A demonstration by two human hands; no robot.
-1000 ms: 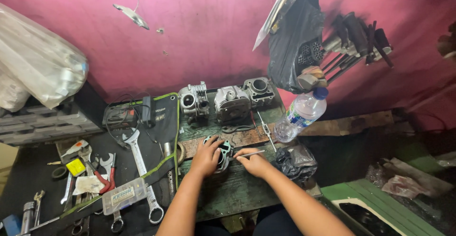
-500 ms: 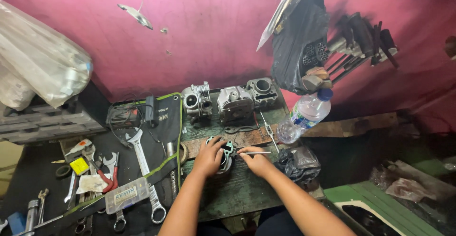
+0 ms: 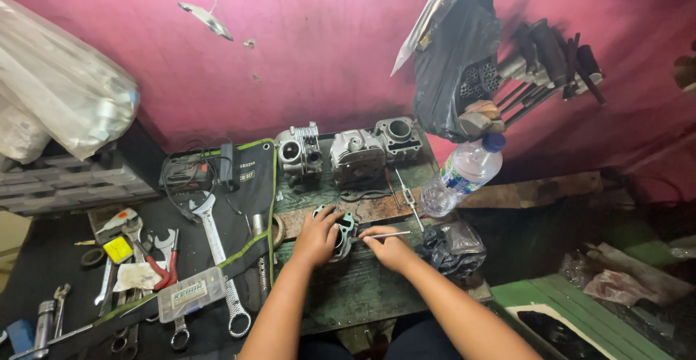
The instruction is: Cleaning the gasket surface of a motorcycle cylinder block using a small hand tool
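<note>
Left hand [image 3: 317, 235] clamped over a teal-edged metal engine part [image 3: 342, 231], pinning it to the worn green wooden bench [image 3: 362, 295] at centre. Right hand [image 3: 391, 247] just beside it, fingers pinched on a thin silver metal rod [image 3: 386, 235] whose tip points at the part. Behind on the bench: three grey cast-metal engine cylinder parts [image 3: 351, 153] in a row. Clear plastic water bottle with blue cap [image 3: 464, 173] lies tilted to the right. Long silver combination wrench [image 3: 217, 251] on the black tool mat, left.
</note>
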